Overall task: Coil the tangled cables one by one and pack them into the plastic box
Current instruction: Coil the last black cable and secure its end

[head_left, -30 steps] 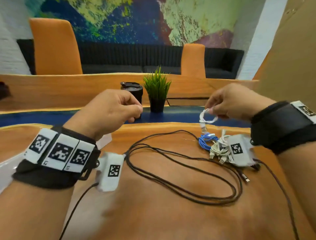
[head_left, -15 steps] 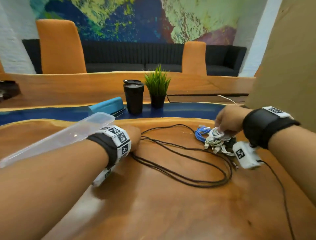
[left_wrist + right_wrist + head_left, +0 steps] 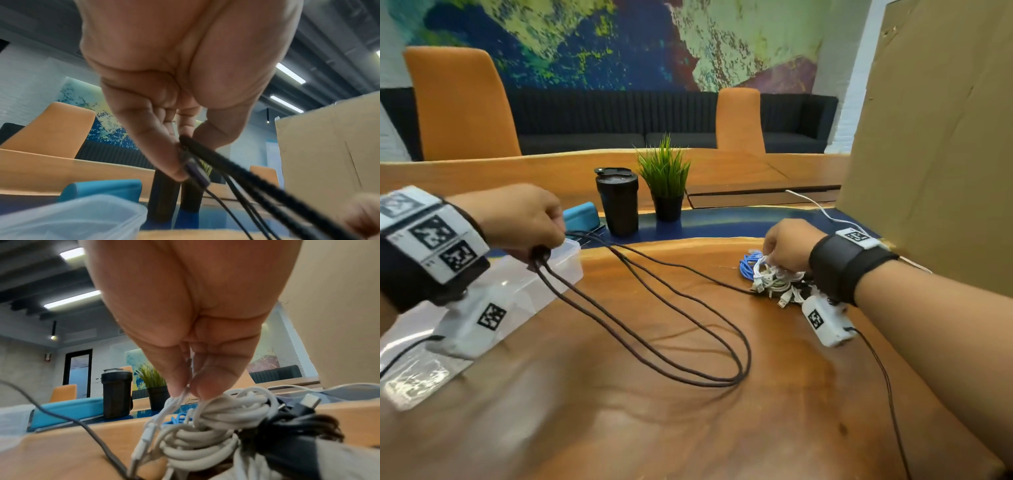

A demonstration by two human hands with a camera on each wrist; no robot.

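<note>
A long dark braided cable (image 3: 654,318) lies in loose loops across the wooden table. My left hand (image 3: 524,219) is raised above the clear plastic box (image 3: 565,263) and grips several strands of that cable (image 3: 205,155) between thumb and fingers. At the right lies a tangled pile of white cables (image 3: 774,281) with a blue cable (image 3: 748,265) beside it. My right hand (image 3: 787,246) is down on the pile, pinching a white cable (image 3: 183,395) between thumb and fingertips.
A black tumbler (image 3: 617,202), a small potted plant (image 3: 665,181) and a blue case (image 3: 580,214) stand behind the box. A large cardboard sheet (image 3: 935,154) rises at the right. A thin white wire (image 3: 822,212) runs along its base.
My left hand has risen from the table with the dark cable's strands, pulling the loops taut toward the box. My right hand stays on the white pile.
</note>
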